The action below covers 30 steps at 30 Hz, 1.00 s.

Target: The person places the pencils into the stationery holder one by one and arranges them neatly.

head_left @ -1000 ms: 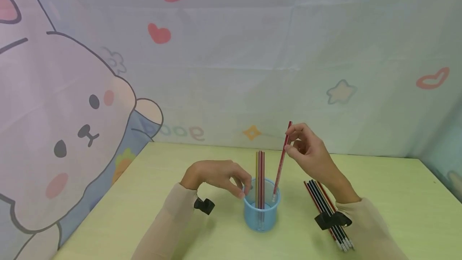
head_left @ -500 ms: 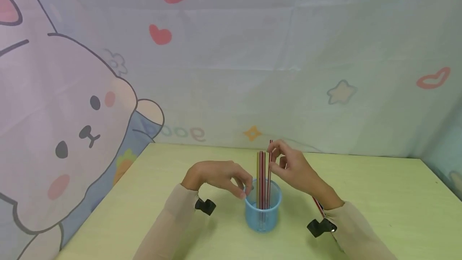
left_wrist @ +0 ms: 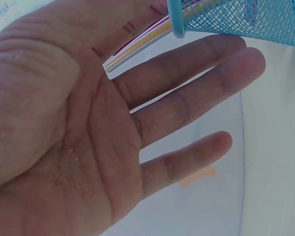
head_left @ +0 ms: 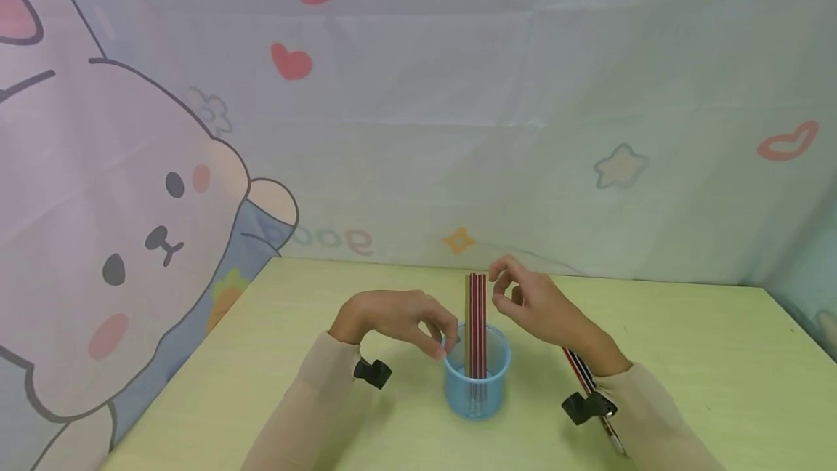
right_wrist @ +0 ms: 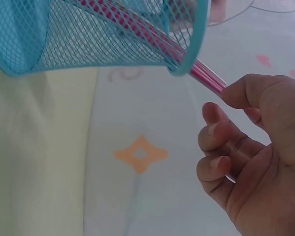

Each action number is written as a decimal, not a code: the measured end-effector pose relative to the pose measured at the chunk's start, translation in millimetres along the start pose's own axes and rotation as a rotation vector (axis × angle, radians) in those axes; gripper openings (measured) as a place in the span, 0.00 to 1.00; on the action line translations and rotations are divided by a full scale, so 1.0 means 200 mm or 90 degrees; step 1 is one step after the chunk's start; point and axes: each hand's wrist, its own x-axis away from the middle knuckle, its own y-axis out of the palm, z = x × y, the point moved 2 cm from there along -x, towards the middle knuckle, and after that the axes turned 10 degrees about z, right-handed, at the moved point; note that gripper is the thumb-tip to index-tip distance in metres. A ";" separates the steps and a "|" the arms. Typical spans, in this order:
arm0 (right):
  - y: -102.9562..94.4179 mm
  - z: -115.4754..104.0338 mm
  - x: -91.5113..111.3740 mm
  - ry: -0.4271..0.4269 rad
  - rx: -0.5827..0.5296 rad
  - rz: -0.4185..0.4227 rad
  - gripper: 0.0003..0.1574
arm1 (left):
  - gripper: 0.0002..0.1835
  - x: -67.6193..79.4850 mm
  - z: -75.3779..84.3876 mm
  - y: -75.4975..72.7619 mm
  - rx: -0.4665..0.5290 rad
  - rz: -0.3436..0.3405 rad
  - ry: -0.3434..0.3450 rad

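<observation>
The blue cup is formed of fine mesh, whether metal or plastic cannot be told, and is finished with a smooth rim. Inside it, pencils are coated smooth and glossy. Behind the cup, a backdrop of matt, creased cloth is hung. Beneath the cup, a smooth, matt finish is shown by the tabletop. On its left, a sleeve is made of matt cloth.

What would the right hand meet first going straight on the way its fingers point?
Likely the red pencils standing in the blue mesh cup, though depth from the right hand is unclear.
</observation>
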 end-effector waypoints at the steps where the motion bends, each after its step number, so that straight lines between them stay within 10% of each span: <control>1: -0.01 0.00 0.00 0.003 0.005 -0.003 0.15 | 0.02 0.00 0.00 0.00 0.002 0.001 0.000; 30: -0.22 0.25 0.09 0.123 0.124 -0.219 0.10 | 0.02 0.01 -0.02 0.01 -0.017 0.003 -0.008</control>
